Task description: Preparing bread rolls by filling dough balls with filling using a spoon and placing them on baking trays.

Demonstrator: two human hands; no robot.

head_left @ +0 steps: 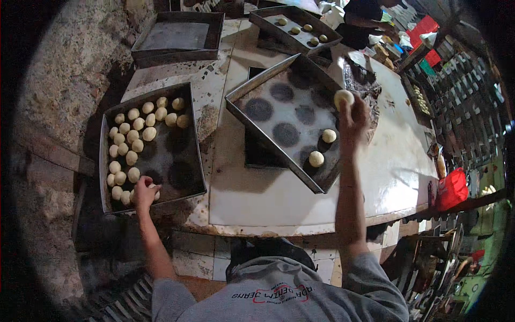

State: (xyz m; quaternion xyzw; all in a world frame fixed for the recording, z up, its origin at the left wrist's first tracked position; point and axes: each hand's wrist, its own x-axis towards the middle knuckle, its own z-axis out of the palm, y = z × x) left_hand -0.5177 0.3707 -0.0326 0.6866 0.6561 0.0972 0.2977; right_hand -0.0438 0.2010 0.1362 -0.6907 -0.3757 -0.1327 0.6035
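Note:
Inside the left metal tray (199,155) lie several round dough balls (138,124), mostly along its left side and far edge. My left hand (144,191) reaches into that tray's near part, its fingers closed on a dough ball (155,192). Over the right edge of the middle tray (268,140), my right hand (355,117) pinches another dough ball (343,99) between its fingertips. Two dough balls (323,146) rest in the right corner of that middle tray, whose bottom shows dark round marks. It sits tilted on something dark underneath.
A metal tray (177,35) stands at the back left, and one holding several dough balls (295,30) at the back. Dark crumpled material (360,75) lies on the white table (268,206). A red bag (452,189) is at the right edge. Another person (365,21) stands at the far side.

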